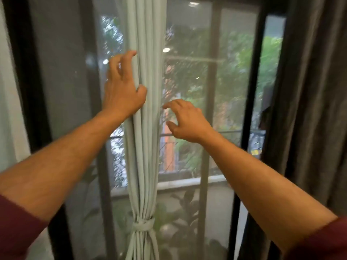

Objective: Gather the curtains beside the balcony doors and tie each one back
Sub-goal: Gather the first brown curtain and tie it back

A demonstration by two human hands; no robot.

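Note:
A pale green-grey curtain (148,128) hangs gathered in a narrow bundle in front of the glass balcony doors. A tie of the same fabric (143,225) is knotted round it low down. My left hand (123,87) grips the bundle's left folds at chest height, with the thumb pressed into the front pleats and the fingers curled at the left edge. Just right of the bundle hovers my right hand (185,120), fingers spread and slightly bent, holding nothing. A dark grey curtain (311,109) hangs loose at the far right.
Black door frames (251,109) stand between the glass panes. Potted plants (180,212) and a railing show on the balcony outside. A light wall or curtain edge (7,109) runs down the far left.

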